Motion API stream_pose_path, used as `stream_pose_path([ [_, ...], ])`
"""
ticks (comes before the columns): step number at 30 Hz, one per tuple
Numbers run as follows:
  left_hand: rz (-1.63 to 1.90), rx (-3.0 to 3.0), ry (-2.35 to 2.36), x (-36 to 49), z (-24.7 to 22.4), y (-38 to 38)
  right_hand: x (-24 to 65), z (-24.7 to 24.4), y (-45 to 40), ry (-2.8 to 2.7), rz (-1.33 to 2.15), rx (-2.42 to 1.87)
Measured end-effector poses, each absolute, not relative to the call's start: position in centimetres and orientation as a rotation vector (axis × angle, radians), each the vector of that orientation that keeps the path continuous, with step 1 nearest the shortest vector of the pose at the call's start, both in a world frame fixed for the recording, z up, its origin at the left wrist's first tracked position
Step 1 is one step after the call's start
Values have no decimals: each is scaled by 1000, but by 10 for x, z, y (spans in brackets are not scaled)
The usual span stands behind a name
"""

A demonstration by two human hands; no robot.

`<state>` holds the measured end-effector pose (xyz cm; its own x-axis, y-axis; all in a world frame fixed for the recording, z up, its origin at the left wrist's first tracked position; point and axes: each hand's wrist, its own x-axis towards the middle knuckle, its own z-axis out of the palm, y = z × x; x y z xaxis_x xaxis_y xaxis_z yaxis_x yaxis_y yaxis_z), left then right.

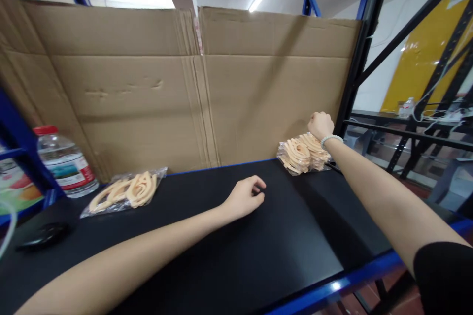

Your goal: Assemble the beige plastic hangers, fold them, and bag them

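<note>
My left hand hovers over or rests on the middle of the black tabletop, palm inward. Its fingers are loosely bent, thumb apart, and nothing is in it. At the back right, my right hand, with a beaded bracelet at the wrist, is at the top of a stack of clear plastic bags of cream-coloured loops. Its fingers are curled; what they hold, if anything, is hidden. Another clear bag with similar cream loops lies flat at the back left, away from both hands.
Cardboard panels stand along the table's back edge. A large water bottle with a red cap and a dark computer mouse are at the left. Blue and black rack posts flank the table; its front edge is blue.
</note>
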<state>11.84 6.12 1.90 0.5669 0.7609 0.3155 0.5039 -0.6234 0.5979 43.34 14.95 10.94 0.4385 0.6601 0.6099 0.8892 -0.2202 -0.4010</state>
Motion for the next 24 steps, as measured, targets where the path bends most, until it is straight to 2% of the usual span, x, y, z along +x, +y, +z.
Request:
stream_pose_path([
  [5,776,2590,1236,14,25,49,338,81,137,-1611,-275,-1492],
  [9,826,2571,1698,-56,35,67,228,32,126,-1903,82,-1218],
  [13,818,2384,2193,-114,45,87,122,2,129,-2005,528,-1128],
  [19,595,1968,2582,-169,31,102,9,0,157,-1744,1052,-1188],
  [24,429,1751,2649,-175,14,108,-24,10,170,-1508,1364,-1137],
])
